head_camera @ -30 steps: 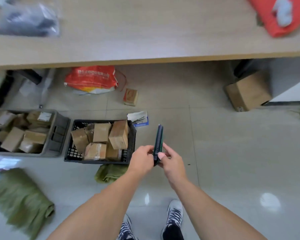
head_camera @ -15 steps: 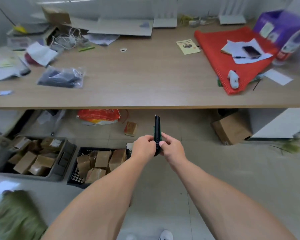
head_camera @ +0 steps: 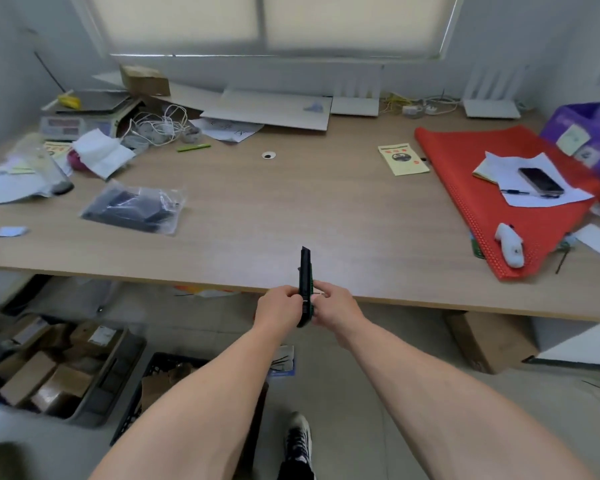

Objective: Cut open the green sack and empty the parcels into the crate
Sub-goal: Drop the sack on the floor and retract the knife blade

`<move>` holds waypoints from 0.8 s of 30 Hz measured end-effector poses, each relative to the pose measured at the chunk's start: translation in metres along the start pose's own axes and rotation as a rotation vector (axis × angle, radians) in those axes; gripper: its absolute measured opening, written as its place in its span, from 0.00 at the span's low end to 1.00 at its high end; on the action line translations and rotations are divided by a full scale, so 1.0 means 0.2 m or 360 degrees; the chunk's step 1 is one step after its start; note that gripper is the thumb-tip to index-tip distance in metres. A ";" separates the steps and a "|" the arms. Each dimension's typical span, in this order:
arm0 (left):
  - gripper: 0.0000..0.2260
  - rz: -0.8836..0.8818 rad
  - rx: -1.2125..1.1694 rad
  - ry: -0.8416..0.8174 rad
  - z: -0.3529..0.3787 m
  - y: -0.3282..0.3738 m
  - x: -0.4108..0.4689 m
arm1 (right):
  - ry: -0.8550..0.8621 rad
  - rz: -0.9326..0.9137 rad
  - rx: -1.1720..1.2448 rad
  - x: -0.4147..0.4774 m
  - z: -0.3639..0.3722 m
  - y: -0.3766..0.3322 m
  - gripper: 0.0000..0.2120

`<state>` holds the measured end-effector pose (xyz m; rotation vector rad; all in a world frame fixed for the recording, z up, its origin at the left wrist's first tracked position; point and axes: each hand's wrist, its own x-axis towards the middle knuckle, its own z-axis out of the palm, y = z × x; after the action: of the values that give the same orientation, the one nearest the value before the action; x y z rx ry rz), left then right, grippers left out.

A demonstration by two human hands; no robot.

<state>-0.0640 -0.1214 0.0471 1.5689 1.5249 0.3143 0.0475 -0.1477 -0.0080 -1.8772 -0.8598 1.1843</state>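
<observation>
both hands, left and right, pinch the knife upright over the desk edge. blade state unclear; a thumb slip on the slider could nick a finger.

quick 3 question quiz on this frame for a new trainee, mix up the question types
1. True or false: both hands grip the utility knife.
2. Which lies on the red mat? A) phone B) green pen C) plastic bag
3. Fill in: the black crate stands on the floor, to the ___ of the grey bin of parcels.

Key
1. True: the left hand and right hand both hold its lower end, upright above the table edge.
2. A
3. right
</observation>
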 end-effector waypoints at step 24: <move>0.13 -0.0341 0.0198 -0.0139 -0.11 0.10 1.47 | -0.0201 0.0289 -0.0183 1.37 0.23 -0.32 0.20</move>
<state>-0.0048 0.1553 -0.0411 1.4771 1.6527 0.0303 0.0904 0.1239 -0.0846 -2.0254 -0.8552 1.4027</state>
